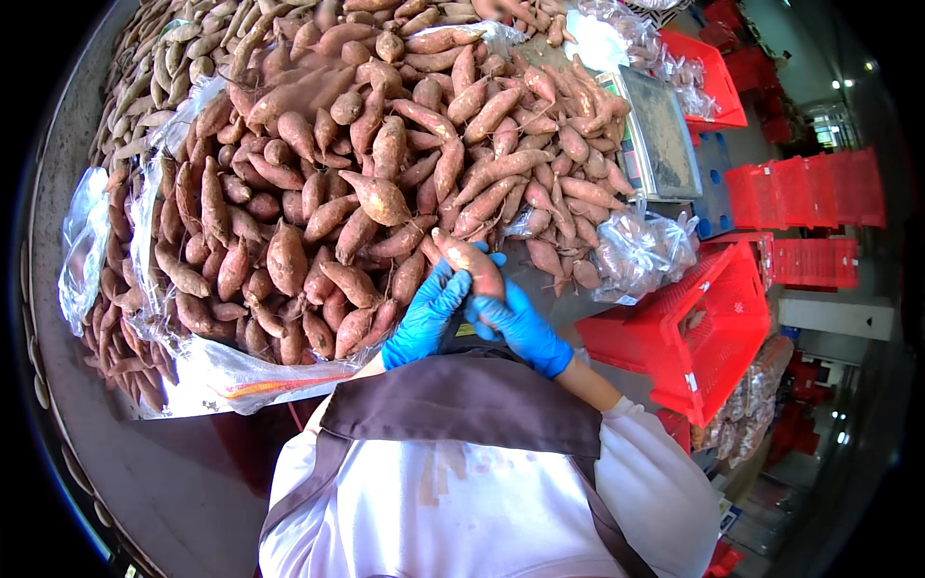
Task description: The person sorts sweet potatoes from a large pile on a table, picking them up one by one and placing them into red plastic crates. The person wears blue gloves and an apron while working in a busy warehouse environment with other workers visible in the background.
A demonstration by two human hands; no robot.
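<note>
I hold one reddish sweet potato (470,264) before my apron, its pale, scraped-looking end tilted up and away from me. My left hand (426,314), in a blue glove, is against its left side. Its lower end is in my right hand (522,324), also blue-gloved, with the thumb across it. Blue fingertips show past the sweet potato's far edge; which hand they belong to is hard to tell. Just beyond my hands lies a large heap of soil-dusted sweet potatoes (289,256). A smaller, pinker group of sweet potatoes (535,188) spreads to the right.
A weighing scale (661,137) stands right of the heap, with bagged sweet potatoes (639,249) nearer me. Red plastic crates (723,325) sit at my right, more stacked behind. Plastic sheeting (246,372) edges the heap. Paler tubers (155,94) lie at far left.
</note>
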